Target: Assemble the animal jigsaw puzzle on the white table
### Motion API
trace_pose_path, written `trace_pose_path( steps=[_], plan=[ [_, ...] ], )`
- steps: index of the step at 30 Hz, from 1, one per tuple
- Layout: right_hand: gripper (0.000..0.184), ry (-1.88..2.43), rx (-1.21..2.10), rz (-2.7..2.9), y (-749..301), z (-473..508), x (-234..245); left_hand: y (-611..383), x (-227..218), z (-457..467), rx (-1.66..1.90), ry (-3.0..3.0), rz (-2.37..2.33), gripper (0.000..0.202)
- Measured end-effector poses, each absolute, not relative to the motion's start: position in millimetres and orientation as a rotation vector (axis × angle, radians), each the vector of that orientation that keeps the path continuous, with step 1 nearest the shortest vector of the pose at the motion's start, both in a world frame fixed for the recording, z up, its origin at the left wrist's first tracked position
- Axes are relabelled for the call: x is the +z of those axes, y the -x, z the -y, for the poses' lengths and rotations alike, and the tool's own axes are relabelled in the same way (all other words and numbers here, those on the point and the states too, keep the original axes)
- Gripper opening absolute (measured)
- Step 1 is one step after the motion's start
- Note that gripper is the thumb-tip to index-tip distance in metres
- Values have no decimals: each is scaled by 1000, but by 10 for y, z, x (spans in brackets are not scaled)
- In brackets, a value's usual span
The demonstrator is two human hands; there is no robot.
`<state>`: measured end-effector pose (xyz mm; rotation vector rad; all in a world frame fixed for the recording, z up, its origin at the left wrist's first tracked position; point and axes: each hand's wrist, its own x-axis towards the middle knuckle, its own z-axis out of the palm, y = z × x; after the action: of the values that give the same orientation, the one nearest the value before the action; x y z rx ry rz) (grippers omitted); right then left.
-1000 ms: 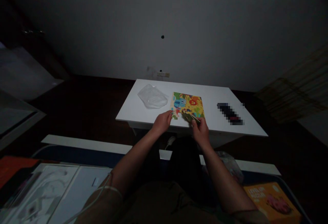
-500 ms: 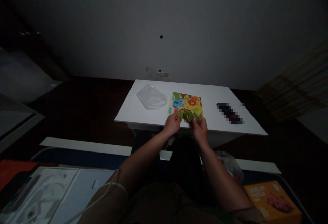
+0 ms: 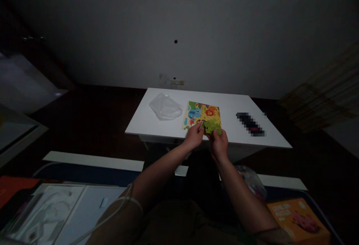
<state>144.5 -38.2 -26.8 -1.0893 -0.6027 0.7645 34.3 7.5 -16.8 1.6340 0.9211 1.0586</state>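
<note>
A colourful animal jigsaw board (image 3: pixel 200 113) lies on the small white table (image 3: pixel 157 125) in front of me. Both my hands meet at the board's near edge. My right hand (image 3: pixel 219 144) is closed on a green puzzle piece (image 3: pixel 212 127) held just above the board's near right corner. My left hand (image 3: pixel 194 138) pinches the same piece from its left side with fingertips together. The room is dim, so small details of the piece are hard to read.
A crumpled clear plastic bag (image 3: pixel 165 106) lies left of the board, and a dark blurred object (image 3: pixel 249 123) lies to its right. An orange puzzle box (image 3: pixel 298 220) sits by my right arm. White boxes (image 3: pixel 61 211) rest at lower left.
My left hand has shifted right from the board's left corner to join my right hand on the green piece, which now sits a little further right and lower.
</note>
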Motion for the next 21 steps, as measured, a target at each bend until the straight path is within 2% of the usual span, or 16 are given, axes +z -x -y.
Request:
trace_pose_path(
  steps=[12,17,21],
  plan=[
    [31,1075,973,670,-1302,367,-79,-186,-105,-94,1091,-1330,-952,15],
    [35,1082,782,578,-1232,250,-142,-86,-97,-117,1128,-1300,-1048,16],
    [30,1072,620,598,-1213,190,-152,40,-20,-104,1182,-1340,-1085,19]
  ],
)
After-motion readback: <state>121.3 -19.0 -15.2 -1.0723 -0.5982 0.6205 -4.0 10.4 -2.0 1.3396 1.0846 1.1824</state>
